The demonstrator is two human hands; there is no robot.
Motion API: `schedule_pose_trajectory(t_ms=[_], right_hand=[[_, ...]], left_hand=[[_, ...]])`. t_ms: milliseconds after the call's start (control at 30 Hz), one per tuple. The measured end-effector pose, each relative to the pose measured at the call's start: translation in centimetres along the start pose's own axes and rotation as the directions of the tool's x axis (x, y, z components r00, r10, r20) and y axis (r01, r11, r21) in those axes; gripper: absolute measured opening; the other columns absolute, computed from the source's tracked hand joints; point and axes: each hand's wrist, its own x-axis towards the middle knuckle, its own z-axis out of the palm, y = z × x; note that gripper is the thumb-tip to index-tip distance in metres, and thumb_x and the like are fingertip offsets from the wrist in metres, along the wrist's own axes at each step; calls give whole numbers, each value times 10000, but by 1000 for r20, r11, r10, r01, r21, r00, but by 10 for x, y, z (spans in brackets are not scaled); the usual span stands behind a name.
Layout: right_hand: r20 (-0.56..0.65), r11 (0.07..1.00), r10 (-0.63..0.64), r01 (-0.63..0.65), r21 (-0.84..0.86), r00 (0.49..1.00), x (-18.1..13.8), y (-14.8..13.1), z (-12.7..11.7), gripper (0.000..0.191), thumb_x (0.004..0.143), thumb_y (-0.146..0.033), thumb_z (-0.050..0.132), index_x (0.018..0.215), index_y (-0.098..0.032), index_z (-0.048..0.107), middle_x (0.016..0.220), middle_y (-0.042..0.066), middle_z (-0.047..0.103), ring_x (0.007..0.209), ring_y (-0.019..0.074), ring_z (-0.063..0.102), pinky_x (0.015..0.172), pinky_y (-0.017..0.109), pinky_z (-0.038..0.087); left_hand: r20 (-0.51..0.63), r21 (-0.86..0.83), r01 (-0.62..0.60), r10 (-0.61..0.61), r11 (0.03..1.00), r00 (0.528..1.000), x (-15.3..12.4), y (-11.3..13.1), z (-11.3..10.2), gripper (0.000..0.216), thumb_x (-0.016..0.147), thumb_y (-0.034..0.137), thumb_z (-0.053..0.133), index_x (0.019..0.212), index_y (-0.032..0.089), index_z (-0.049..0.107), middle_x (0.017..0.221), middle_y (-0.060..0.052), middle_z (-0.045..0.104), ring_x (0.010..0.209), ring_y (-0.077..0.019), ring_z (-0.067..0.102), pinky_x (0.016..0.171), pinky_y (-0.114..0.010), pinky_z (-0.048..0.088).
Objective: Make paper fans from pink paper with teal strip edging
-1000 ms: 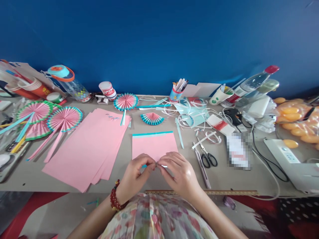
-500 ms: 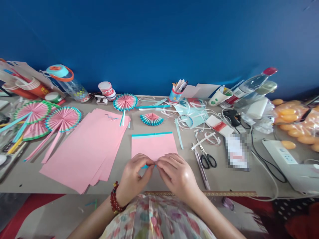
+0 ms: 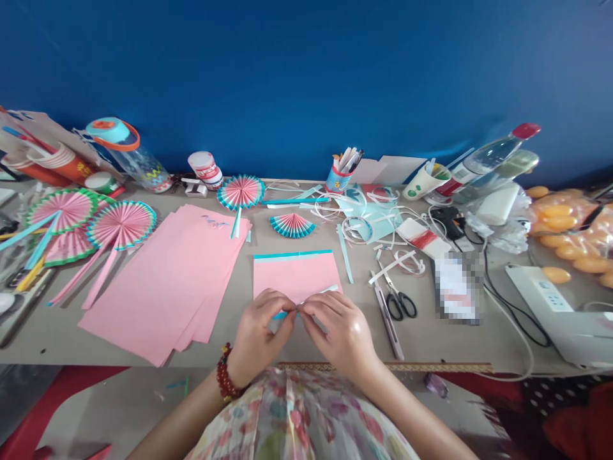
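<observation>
In the head view, a pink paper sheet (image 3: pixel 293 271) with a teal strip along its far edge lies in front of me. Over its near edge, my left hand (image 3: pixel 265 319) and my right hand (image 3: pixel 338 326) meet, each in a closed pinch of thumb and forefinger. Between them runs a narrow blue paper strip (image 3: pixel 282 315), mostly covered by my fingers. A thin white strip end (image 3: pixel 329 289) sticks out past my right knuckles; whether it belongs to the blue strip I cannot tell. The exact pinch point is hidden.
Left lies a stack of pink sheets (image 3: pixel 158 281); beyond it are round pleated paper fans (image 3: pixel 122 225). A half-round pleated fan (image 3: pixel 292 225) sits behind the sheet. To the right are a cutter knife (image 3: pixel 387 319), scissors (image 3: pixel 401 305), paper scraps and a power strip (image 3: pixel 550 297).
A white strip end now shows above my right hand, where none was visible before. Both hands stay pinched together at nearly the same spot. The view has shifted slightly.
</observation>
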Motion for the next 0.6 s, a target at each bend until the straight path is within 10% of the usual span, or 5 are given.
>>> schedule_pose_trajectory(t_ms=[300, 600], right_hand=[[51, 995, -25, 19, 102, 998, 2, 5, -3, 202, 902, -92, 508, 936, -229, 652, 947, 58, 726, 882, 210, 653, 814, 370, 517], [108, 925, 202, -226, 305, 973, 5, 5, -4, 191, 867, -139, 549, 1024, -240, 588, 905, 16, 708, 834, 170, 674, 762, 286, 522]], left_hand=[[-26, -21, 10, -10, 1000, 1000, 0, -1, 0, 116, 915, 126, 509, 848, 196, 572, 832, -35, 615, 825, -176, 576, 746, -293, 447], [13, -128, 95, -94, 987, 995, 0, 0, 2, 141, 914, 166, 474, 816, 195, 571, 818, -35, 619, 802, -176, 585, 730, -277, 448]])
